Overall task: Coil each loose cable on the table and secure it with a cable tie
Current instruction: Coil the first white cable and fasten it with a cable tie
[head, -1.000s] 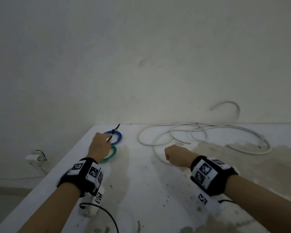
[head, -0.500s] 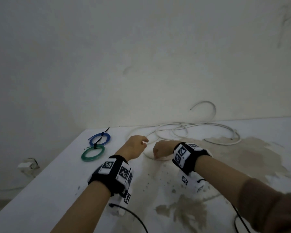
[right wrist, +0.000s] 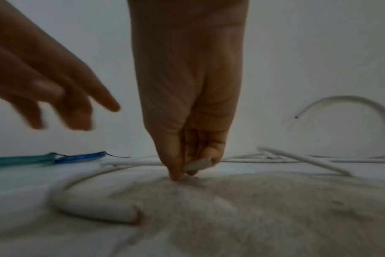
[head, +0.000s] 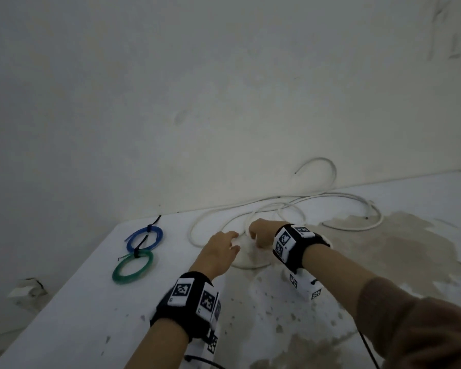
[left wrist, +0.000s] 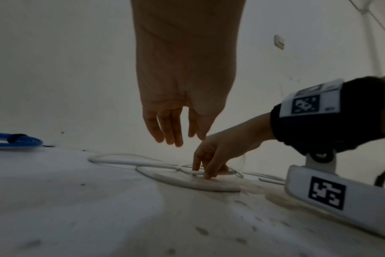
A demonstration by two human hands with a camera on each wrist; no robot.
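A long white cable (head: 285,206) lies in loose loops at the back of the white table (head: 72,312), one end curling up against the wall. My right hand (head: 258,233) pinches the white cable (right wrist: 198,163) down at the table surface between thumb and fingers. My left hand (head: 221,249) hovers just left of it, fingers straight and spread, holding nothing (left wrist: 174,128). At the table's left lie a blue coil (head: 144,237) and a green coil (head: 132,267), each bound with a black cable tie.
The wall stands directly behind the table. A brown stain (head: 399,243) spreads over the table's right half, with dark specks nearer me. A black wire (head: 367,347) trails from my right wrist. A white box (head: 24,290) sits on the floor at left.
My left hand left the blue coil and moved right to the white cable. My right hand moved forward onto the white cable and pinched it.
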